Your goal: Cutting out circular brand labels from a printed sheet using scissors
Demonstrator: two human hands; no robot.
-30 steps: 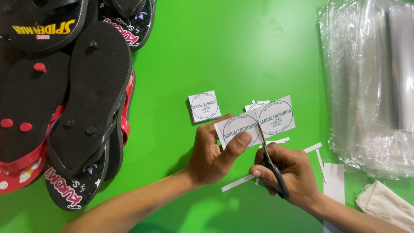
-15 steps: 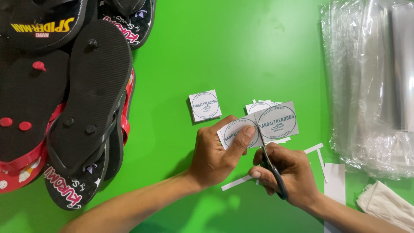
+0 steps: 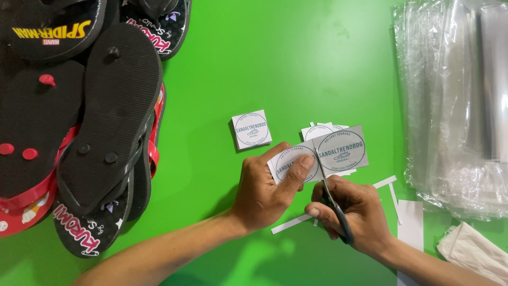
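To my left lies a heap of flip-flops, mostly black soles up, some with red straps showing. On my right is a stack of clear plastic bags, and a folded whitish cloth sits in the near right corner. One cut square label rests alone on the green table, and a small pile of cut labels lies just behind the strip I am cutting, partly hidden by it. Thin white paper offcuts are scattered near my right hand, and my hands cover some of them.

The label strip is a pale grey paper piece printed with two round blue-outlined stamps side by side. Its long axis runs left to right, tilted a little upward toward the right, and it is held just above the table in front of me.

My left hand pinches the strip's left end, thumb pressed on top. My right hand grips the scissors, blades pointing away from me and meeting the strip between the two stamps; I think the blades are partly apart, though it is hard to see.
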